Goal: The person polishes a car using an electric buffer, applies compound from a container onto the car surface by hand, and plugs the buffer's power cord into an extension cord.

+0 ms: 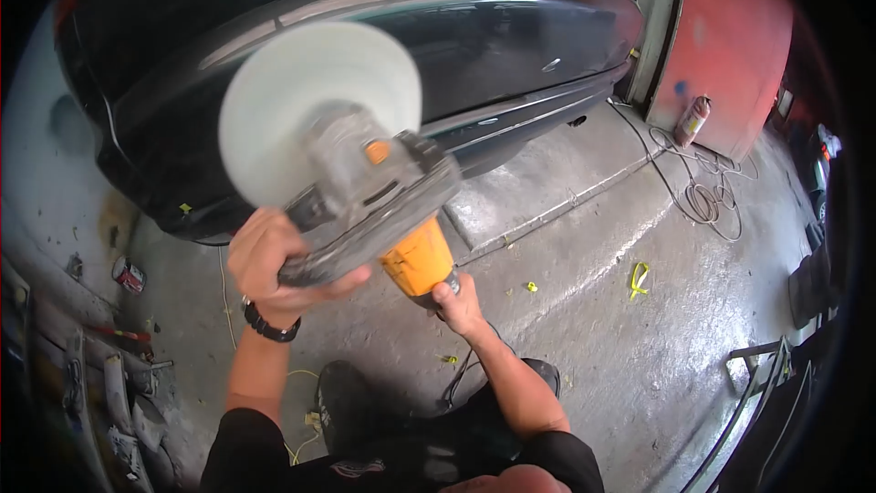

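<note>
A yellow and grey car polisher (415, 260) is held up between both hands in front of a dark car bumper (511, 46). Its round white pad (274, 119) is smeared by motion and overlaps the bumper in the view; whether it touches the paint I cannot tell. My left hand (269, 256), with a black watch at the wrist, is closed around the black side handle. Lower down, my right hand (461, 306) grips the rear end of the yellow body. A cord (456, 379) shows below, near my feet.
On the right, a coiled hose (707, 201) lies on the concrete floor beside a bottle (693, 120) and a red panel (730, 46). Yellow tape scraps (639, 280) are scattered about. At left stand a can (129, 275) and assorted parts (117, 388); a metal stand (757, 374) is at right.
</note>
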A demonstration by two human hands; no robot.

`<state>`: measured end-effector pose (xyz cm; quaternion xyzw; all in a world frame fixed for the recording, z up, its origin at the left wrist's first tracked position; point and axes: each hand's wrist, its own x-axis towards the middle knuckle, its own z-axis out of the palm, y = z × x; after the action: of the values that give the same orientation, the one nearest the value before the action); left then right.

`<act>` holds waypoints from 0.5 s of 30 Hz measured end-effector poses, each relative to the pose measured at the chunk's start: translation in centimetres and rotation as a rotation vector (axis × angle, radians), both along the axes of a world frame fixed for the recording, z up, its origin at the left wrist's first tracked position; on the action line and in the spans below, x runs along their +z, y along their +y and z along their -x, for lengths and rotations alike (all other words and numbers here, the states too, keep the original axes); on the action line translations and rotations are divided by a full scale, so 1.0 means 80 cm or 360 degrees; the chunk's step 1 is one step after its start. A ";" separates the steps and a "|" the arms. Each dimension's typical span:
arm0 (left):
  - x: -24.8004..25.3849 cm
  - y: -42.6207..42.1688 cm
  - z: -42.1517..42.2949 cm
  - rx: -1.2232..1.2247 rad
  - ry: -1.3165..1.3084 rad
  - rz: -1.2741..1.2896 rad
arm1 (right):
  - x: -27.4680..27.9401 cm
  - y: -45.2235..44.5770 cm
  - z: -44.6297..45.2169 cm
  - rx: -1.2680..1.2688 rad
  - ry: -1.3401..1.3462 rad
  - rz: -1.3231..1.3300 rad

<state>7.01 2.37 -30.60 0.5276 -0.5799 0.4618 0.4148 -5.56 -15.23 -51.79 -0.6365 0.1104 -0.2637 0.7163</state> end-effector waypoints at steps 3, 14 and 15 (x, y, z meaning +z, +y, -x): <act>0.040 -0.067 0.017 -0.0043 -0.0116 -0.0010 | 0.010 -0.018 0.017 -0.0074 -0.0008 -0.0113; 0.064 -0.228 0.026 -0.0252 -0.0264 -0.0398 | -0.057 -0.109 0.008 -0.0011 -0.0279 -0.0432; 0.060 -0.223 0.018 -0.0375 -0.0274 -0.0430 | -0.043 -0.111 0.012 -0.0067 -0.0246 -0.0377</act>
<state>5.53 -15.51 -25.81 0.4655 -0.7278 0.3715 0.3401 -6.52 -24.10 -55.26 -0.5229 0.0986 -0.3122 0.7870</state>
